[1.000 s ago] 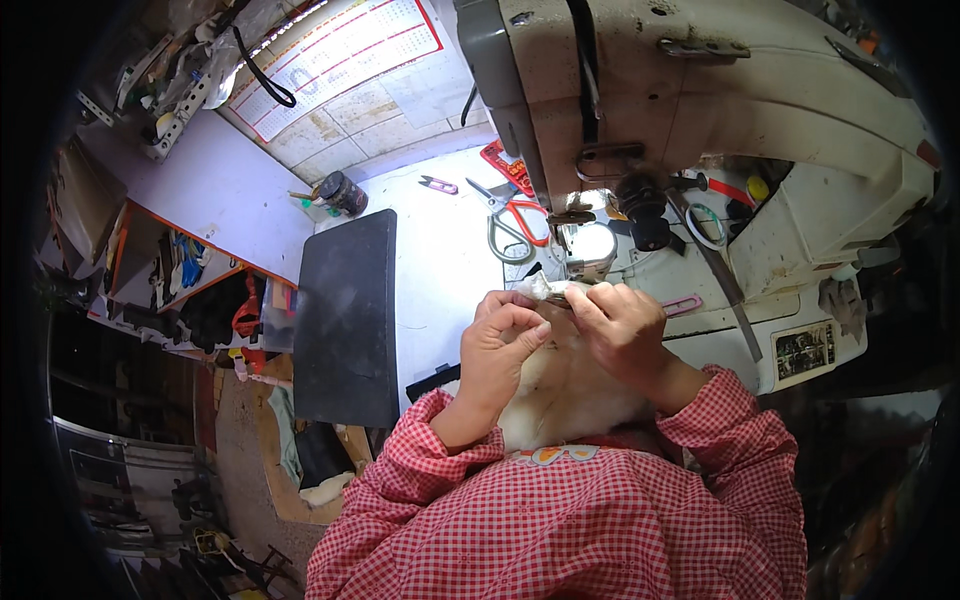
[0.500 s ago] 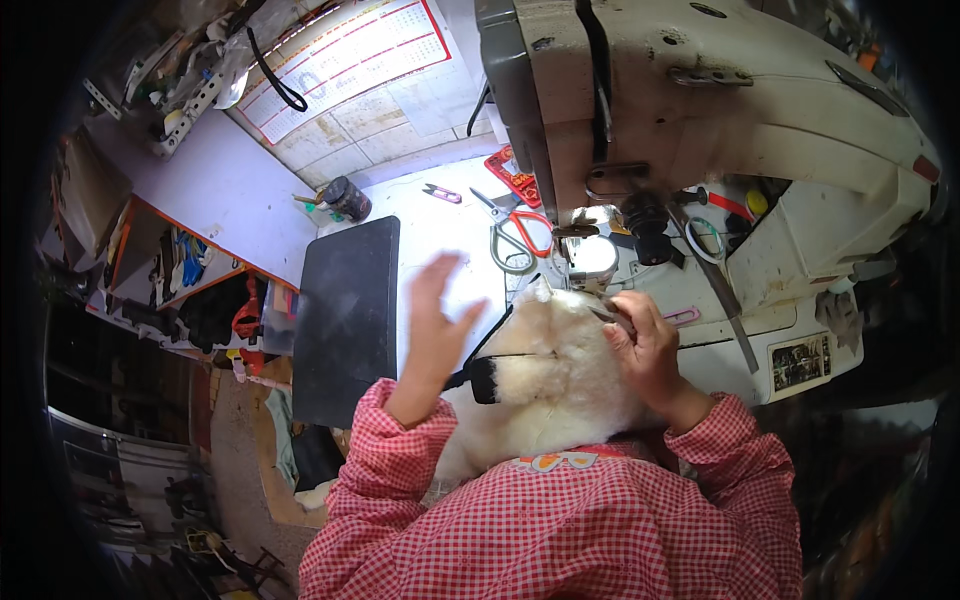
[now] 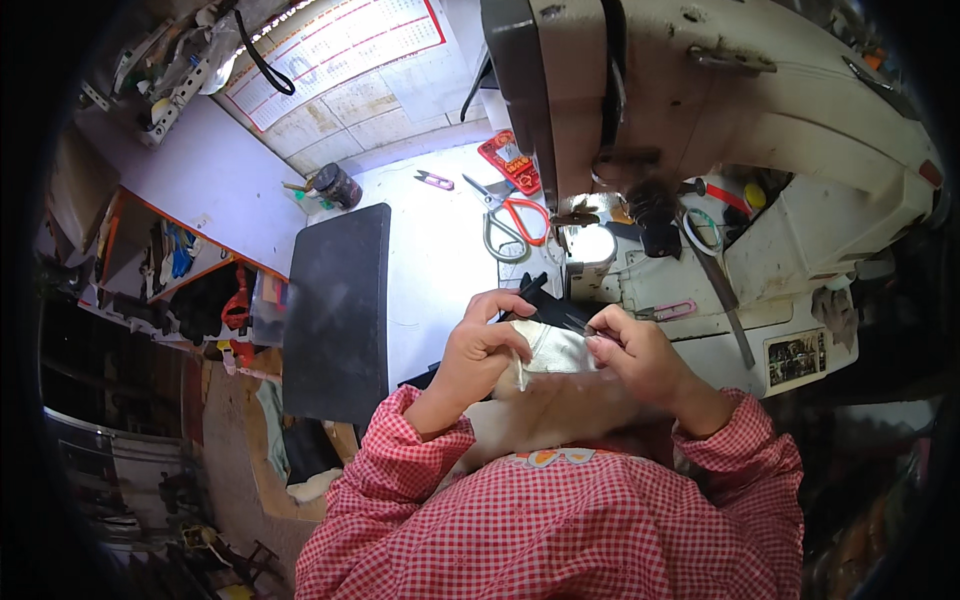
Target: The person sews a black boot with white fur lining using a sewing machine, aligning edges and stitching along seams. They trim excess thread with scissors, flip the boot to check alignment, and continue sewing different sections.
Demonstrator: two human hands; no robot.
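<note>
A cream fleece piece (image 3: 555, 350) with black trim (image 3: 550, 302) lies before me at the sewing machine (image 3: 700, 100). Its pale, smooth side is turned up, and plush pile shows lower down. My left hand (image 3: 485, 345) is closed on the fleece's left edge, with thumb and forefinger pinching beside the black trim. My right hand (image 3: 640, 360) is closed at the right edge, holding what looks like a small dark pointed metal tool (image 3: 578, 324); its full shape is hidden by the fingers. The machine's needle area is just beyond both hands.
Orange-and-grey-handled scissors (image 3: 505, 225) and pink thread snips (image 3: 434, 180) lie on the white table. Another pink snips (image 3: 672, 310) rests by the machine bed. A black board (image 3: 335, 310) is at left, a dark jar (image 3: 335, 186) behind it. A tape roll (image 3: 702, 231) sits under the machine arm.
My left hand has come down and right from the air and now grips the fleece. The fleece has been turned so its smooth side and black trim show. My right hand stays near its right edge.
</note>
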